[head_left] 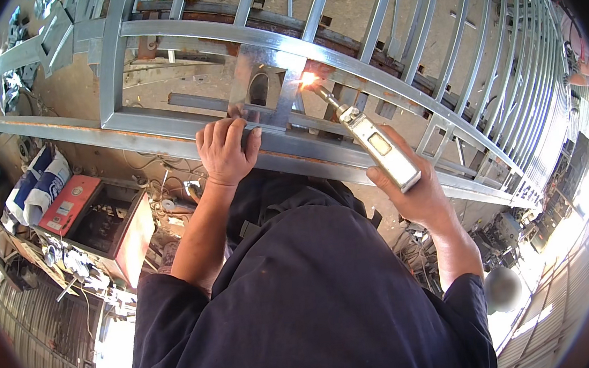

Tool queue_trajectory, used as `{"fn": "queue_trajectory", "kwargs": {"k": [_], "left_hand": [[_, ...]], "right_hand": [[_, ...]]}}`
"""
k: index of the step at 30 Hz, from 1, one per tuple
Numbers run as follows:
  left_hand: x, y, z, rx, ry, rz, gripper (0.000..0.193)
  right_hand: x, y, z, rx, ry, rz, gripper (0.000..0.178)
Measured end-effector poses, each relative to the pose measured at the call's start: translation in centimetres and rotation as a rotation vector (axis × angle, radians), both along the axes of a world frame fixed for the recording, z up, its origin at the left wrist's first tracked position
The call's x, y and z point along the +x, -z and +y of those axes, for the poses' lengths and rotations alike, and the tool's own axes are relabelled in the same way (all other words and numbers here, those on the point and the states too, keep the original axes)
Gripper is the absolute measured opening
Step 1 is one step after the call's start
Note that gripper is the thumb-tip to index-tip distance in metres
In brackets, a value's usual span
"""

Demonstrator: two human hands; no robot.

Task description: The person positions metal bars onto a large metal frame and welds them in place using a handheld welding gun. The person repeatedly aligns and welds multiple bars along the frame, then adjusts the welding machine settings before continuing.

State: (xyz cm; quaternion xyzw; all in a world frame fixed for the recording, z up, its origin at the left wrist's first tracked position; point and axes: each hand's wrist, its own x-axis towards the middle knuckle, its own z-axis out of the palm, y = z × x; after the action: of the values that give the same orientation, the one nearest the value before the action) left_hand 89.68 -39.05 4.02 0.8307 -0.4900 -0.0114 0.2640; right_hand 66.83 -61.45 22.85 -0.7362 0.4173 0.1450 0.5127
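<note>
My right hand (421, 194) grips a silver handheld welding gun (380, 146) with a boxy body and a narrow nozzle. A bright spark (309, 77) glows at its tip, against the curved steel bar (225, 32) beside a steel plate (287, 104). That plate has an oval hole and sits between the curved bar and the lower straight rail (305, 143). My left hand (225, 151) lies at the rail, left of the plate's lower edge, its fingers curled over the metal. The undersides of those fingers are hidden.
Long parallel steel bars (459, 26) extend to the far right. An open red-and-white metal box (65, 207) stands at lower left, with white-and-blue bags (39, 185) beside it. Loose cables (169, 188) lie near my left forearm. At the right edge, another person's arm (583, 78) shows.
</note>
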Motion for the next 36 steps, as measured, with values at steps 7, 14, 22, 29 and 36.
{"fn": "queue_trajectory", "kwargs": {"k": [7,14,22,29,36], "left_hand": [[-0.1,-0.2,0.1,0.021,0.001,0.024,0.028],[-0.1,0.0,0.2,0.027,0.002,0.009,0.029],[-0.1,0.4,0.3,0.014,-0.005,-0.005,0.028],[-0.1,0.0,0.1,0.009,0.003,0.024,0.027],[-0.1,0.2,0.1,-0.012,-0.003,0.0,0.027]], "right_hand": [[0.1,0.0,0.0,-0.02,-0.027,-0.006,0.073],[0.6,-0.6,0.1,-0.025,-0.021,0.028,0.073],[0.8,-0.6,0.1,-0.055,-0.044,-0.005,0.072],[0.9,-0.9,0.3,-0.072,-0.042,0.008,0.073],[0.8,-0.9,0.3,-0.068,-0.051,-0.01,0.072]]}}
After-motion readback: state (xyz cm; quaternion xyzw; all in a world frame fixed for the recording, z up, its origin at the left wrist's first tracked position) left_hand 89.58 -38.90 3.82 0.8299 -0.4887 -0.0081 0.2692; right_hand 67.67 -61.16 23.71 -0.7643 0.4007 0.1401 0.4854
